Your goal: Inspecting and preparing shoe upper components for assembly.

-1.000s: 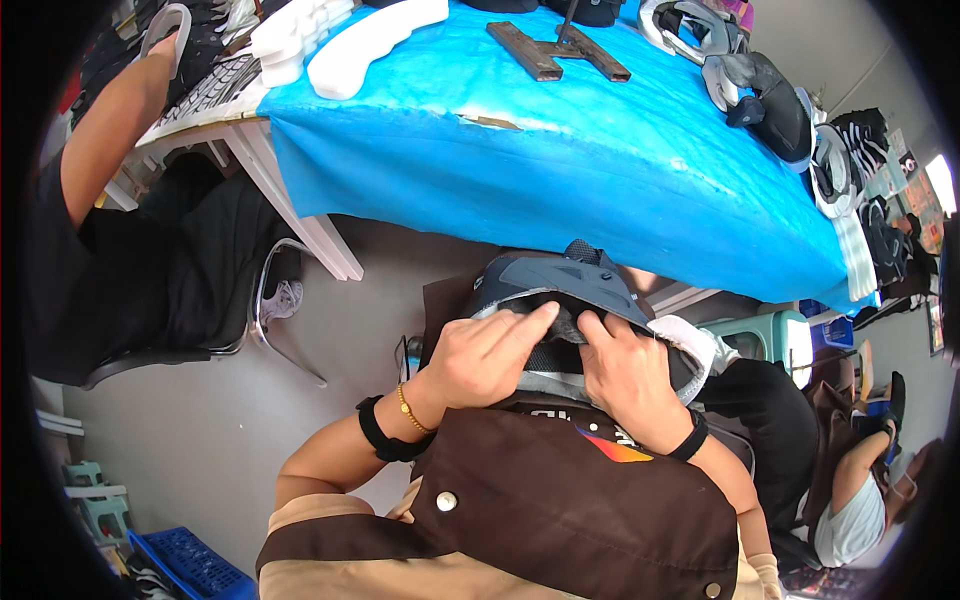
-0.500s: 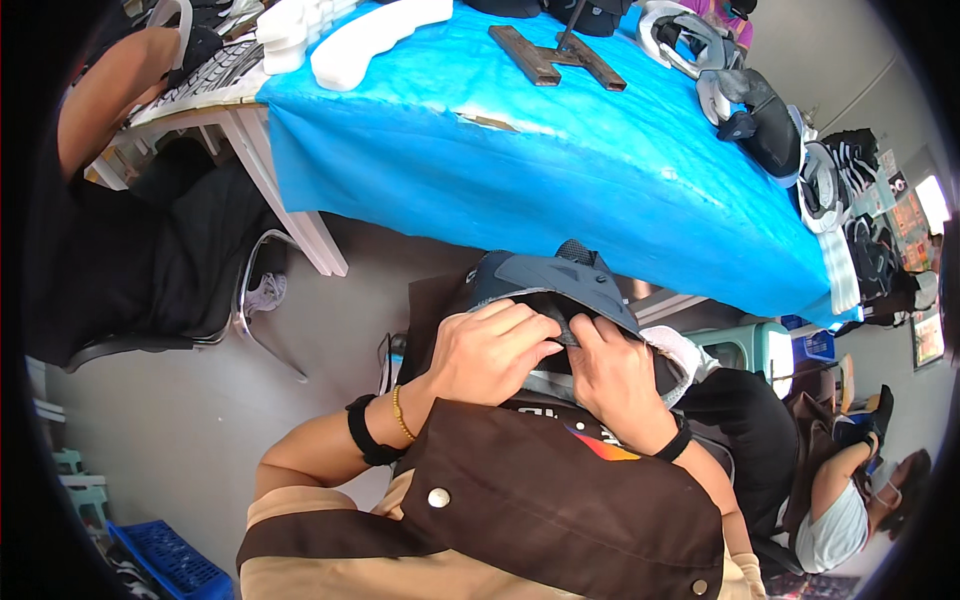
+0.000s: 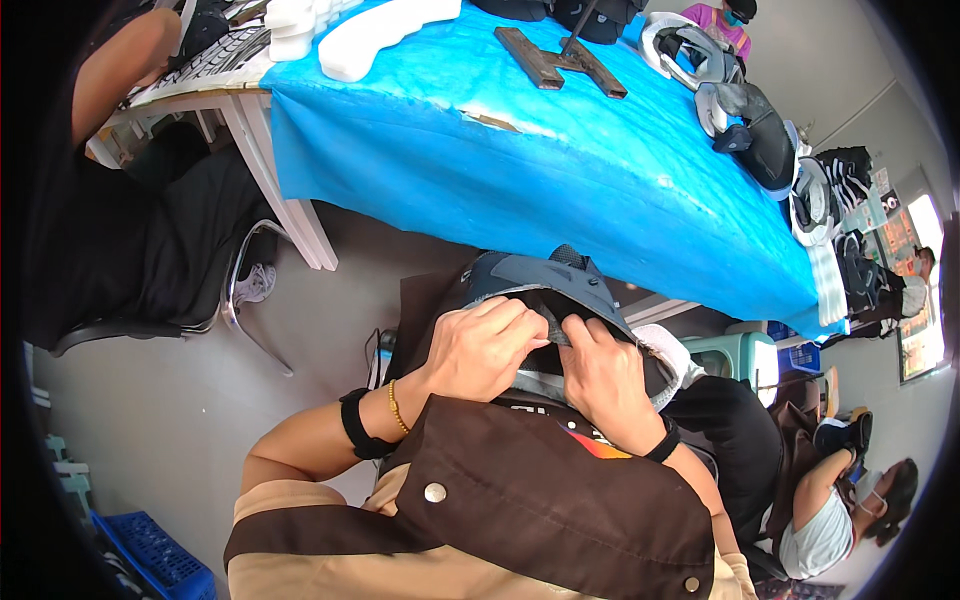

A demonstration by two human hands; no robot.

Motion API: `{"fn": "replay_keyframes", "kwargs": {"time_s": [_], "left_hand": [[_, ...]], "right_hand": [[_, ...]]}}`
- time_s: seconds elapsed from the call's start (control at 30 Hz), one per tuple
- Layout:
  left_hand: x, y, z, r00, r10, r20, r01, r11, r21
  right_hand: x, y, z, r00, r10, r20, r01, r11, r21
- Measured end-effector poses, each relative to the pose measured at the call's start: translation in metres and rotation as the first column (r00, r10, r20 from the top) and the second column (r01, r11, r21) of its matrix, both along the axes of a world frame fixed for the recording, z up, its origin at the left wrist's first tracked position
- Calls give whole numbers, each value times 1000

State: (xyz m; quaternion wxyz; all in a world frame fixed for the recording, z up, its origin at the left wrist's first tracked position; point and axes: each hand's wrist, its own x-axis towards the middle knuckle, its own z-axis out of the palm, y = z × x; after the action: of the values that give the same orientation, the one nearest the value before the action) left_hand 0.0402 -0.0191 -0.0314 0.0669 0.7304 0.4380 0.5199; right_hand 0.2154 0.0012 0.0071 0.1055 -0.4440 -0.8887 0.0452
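Observation:
A dark blue-grey, helmet-like shell rests in my lap, its opening turned toward me. A light grey lining shows around that opening, with a pale padded edge at the right. My left hand is closed at the left of the opening, its fingertips pinching a strip of dark grey lining fabric. Close beside it, my right hand has its fingers curled into the opening on the same strip, thumb side inward. The inside of the shell is dark and partly hidden behind both hands.
Ahead stands a table with a blue cover, holding white curved foam pieces, a metal stand and padded shells. One person sits on a chair at left, another at right. Blue crate lies low left.
My hands have shifted slightly but stay at the opening, and more of the dark grey lining strip shows between them. The whole view has moved a little. The person at right now holds a dark shoe-like piece higher.

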Motion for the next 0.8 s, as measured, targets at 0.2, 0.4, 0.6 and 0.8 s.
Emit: {"fn": "replay_keyframes", "kwargs": {"time_s": [0.2,0.4,0.6,0.8], "left_hand": [[-2,-1,-8,996,-7,91,0,998,70],[3,-2,-1,999,54,-3,-54,998,23],[8,-3,-5,984,120,-135,-121,993,-6],[7,0,-8,945,178,-276,-173,984,42]], "right_hand": [[7,5,-10,984,-57,-168,70,995,74],[7,3,-7,990,-32,-136,40,998,58],[6,1,-7,994,23,-111,-14,997,81],[-1,1,-4,998,67,-13,-66,995,68]]}}
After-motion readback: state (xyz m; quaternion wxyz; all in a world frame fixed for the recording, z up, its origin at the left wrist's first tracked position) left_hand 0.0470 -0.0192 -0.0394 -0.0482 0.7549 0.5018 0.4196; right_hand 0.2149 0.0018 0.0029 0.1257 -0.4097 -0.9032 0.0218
